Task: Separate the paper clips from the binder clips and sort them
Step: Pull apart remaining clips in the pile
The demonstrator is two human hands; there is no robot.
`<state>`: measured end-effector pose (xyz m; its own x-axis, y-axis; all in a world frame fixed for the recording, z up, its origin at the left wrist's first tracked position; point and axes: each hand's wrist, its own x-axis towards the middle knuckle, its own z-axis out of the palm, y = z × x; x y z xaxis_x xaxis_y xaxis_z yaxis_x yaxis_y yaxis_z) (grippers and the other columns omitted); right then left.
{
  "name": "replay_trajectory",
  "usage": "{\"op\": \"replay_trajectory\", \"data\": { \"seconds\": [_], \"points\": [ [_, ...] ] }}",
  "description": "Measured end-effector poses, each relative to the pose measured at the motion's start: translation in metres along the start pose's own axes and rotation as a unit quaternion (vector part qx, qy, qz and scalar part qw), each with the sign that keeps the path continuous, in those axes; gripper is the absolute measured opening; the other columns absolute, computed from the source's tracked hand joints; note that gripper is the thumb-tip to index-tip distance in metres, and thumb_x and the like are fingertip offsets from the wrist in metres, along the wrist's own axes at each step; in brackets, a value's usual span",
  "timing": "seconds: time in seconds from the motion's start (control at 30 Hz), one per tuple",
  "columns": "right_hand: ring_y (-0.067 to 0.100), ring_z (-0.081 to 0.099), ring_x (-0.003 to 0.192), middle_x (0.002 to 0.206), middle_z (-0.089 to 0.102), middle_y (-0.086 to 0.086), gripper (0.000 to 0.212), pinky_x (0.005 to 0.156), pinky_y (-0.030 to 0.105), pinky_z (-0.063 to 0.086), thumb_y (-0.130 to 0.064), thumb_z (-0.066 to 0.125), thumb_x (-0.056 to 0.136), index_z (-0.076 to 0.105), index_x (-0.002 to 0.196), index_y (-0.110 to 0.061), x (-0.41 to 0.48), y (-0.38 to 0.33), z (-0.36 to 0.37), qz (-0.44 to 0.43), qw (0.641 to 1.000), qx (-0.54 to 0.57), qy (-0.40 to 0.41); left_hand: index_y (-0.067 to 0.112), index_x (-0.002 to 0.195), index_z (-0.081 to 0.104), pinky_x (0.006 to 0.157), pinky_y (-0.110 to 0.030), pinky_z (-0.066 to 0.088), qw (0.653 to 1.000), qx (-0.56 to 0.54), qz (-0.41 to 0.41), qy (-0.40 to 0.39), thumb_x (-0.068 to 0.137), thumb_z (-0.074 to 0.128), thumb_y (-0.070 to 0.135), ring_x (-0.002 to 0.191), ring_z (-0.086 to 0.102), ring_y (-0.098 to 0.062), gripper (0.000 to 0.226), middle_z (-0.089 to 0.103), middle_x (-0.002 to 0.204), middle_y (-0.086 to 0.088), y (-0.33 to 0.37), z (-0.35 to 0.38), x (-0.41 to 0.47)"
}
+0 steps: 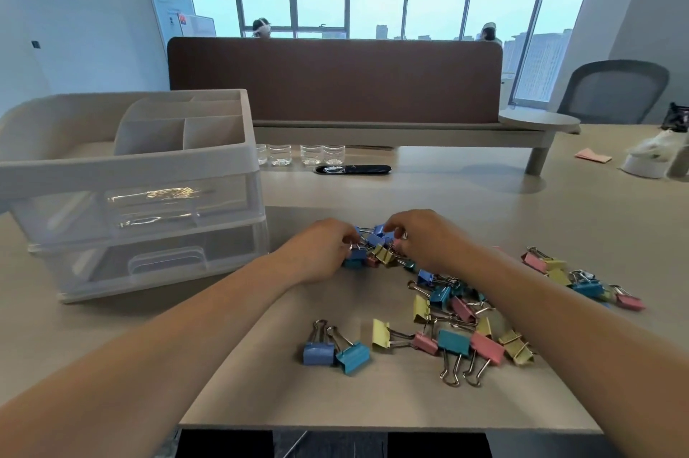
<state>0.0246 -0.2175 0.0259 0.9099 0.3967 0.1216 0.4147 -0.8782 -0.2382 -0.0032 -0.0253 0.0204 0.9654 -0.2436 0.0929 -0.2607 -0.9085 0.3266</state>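
Coloured binder clips lie scattered on the beige table [298, 401]. A small heap of binder clips [376, 250] sits between my two hands. My left hand [322, 248] curls its fingers onto the heap's left side, around a blue clip. My right hand [425, 237] reaches over the heap from the right, fingertips curled on the clips. More binder clips [455, 327] lie under and beside my right forearm, a pair [335, 349] sits nearer me, and a few [581, 278] lie far right. I cannot make out any paper clips.
A white desk organizer [130, 174] with clear drawers and top compartments stands at the left. Behind the heap are clear bottles [298, 153], a black cable slot [352, 169] and a brown divider panel [335, 81]. A chair and white objects are at the far right.
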Motion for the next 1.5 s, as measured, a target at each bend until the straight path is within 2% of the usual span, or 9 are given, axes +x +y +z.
{"op": "replay_trajectory", "data": {
  "seconds": [0.2,0.33,0.63,0.77,0.9,1.0,1.1,1.3,1.5],
  "points": [
    [0.013,0.054,0.096,0.110,0.057,-0.004,0.029,0.080,0.023,0.043,-0.026,0.062,0.093,0.061,0.122,-0.021,-0.017,-0.010,-0.006,-0.021,1.000,-0.004,0.020,0.022,0.121,0.061,0.085,-0.028,0.047,0.999,0.015,0.002,-0.029,0.096,0.057,0.028,0.100,0.057,-0.014,0.026,0.062,0.114,0.001,-0.001,-0.009,-0.021],
    [0.002,0.050,0.075,0.083,0.052,-0.016,0.025,0.064,0.015,0.036,-0.038,0.069,0.089,0.066,0.105,-0.020,-0.038,-0.028,-0.009,-0.062,0.997,0.013,-0.042,0.024,0.117,0.060,0.068,-0.020,0.039,0.996,0.038,0.012,-0.082,0.097,0.055,0.035,0.085,0.052,-0.004,0.023,0.057,0.106,0.007,0.004,-0.025,-0.051],
    [0.008,0.056,0.095,0.115,0.064,-0.006,0.051,0.071,0.016,0.038,-0.041,0.077,0.080,0.061,0.124,-0.023,-0.078,-0.056,-0.016,-0.083,0.978,0.014,-0.191,0.029,0.124,0.049,0.066,-0.029,0.054,0.972,0.076,-0.045,-0.219,0.062,0.070,0.075,0.067,0.069,-0.015,0.080,0.073,0.092,-0.003,0.023,-0.026,-0.104],
    [0.009,0.054,0.094,0.109,0.063,-0.008,0.046,0.075,0.022,0.037,-0.036,0.077,0.081,0.062,0.122,-0.022,-0.084,-0.059,-0.009,-0.080,0.978,-0.014,-0.191,0.027,0.124,0.051,0.060,-0.026,0.047,0.976,0.088,-0.027,-0.195,0.072,0.076,0.058,0.065,0.064,-0.016,0.065,0.070,0.091,0.000,0.031,-0.017,-0.107],
    [0.011,0.052,0.098,0.118,0.063,-0.005,0.040,0.089,0.026,0.043,-0.029,0.071,0.087,0.062,0.125,-0.019,-0.078,-0.058,0.000,-0.075,0.985,-0.047,-0.145,0.026,0.127,0.054,0.072,-0.029,0.044,0.985,0.093,-0.010,-0.146,0.081,0.071,0.049,0.096,0.062,-0.020,0.055,0.060,0.118,0.000,0.029,-0.007,-0.095],
    [0.014,0.057,0.099,0.118,0.066,-0.001,0.032,0.094,0.031,0.049,-0.024,0.066,0.090,0.066,0.122,-0.017,-0.067,-0.053,0.005,-0.071,0.989,-0.065,-0.111,0.022,0.121,0.057,0.075,-0.031,0.044,0.989,0.099,0.007,-0.110,0.084,0.068,0.045,0.101,0.059,-0.022,0.046,0.058,0.121,-0.002,0.024,-0.001,-0.079],
    [0.020,0.063,0.093,0.105,0.070,0.005,0.022,0.089,0.038,0.055,-0.025,0.064,0.089,0.071,0.107,-0.014,-0.050,-0.045,0.010,-0.061,0.992,-0.078,-0.079,0.017,0.116,0.058,0.080,-0.035,0.049,0.992,0.097,-0.005,-0.083,0.087,0.066,0.041,0.097,0.059,-0.023,0.039,0.061,0.114,-0.004,0.016,0.004,-0.059],
    [0.020,0.061,0.094,0.108,0.067,0.007,0.017,0.082,0.023,0.041,-0.019,0.058,0.095,0.067,0.107,-0.011,-0.026,-0.035,0.016,-0.068,0.994,-0.082,-0.038,0.014,0.108,0.060,0.077,-0.032,0.047,0.996,0.065,-0.030,-0.047,0.091,0.062,0.036,0.092,0.059,-0.023,0.028,0.063,0.106,-0.006,0.004,0.009,-0.030],
    [0.014,0.050,0.080,0.097,0.061,0.002,0.006,0.072,0.024,0.037,-0.014,0.061,0.092,0.065,0.092,-0.018,-0.013,-0.024,0.021,-0.074,0.995,-0.070,-0.003,0.017,0.103,0.064,0.070,-0.029,0.046,1.000,-0.012,-0.011,-0.009,0.089,0.064,0.031,0.085,0.059,-0.019,0.020,0.062,0.098,-0.003,-0.002,0.011,-0.009]
  ]
}}
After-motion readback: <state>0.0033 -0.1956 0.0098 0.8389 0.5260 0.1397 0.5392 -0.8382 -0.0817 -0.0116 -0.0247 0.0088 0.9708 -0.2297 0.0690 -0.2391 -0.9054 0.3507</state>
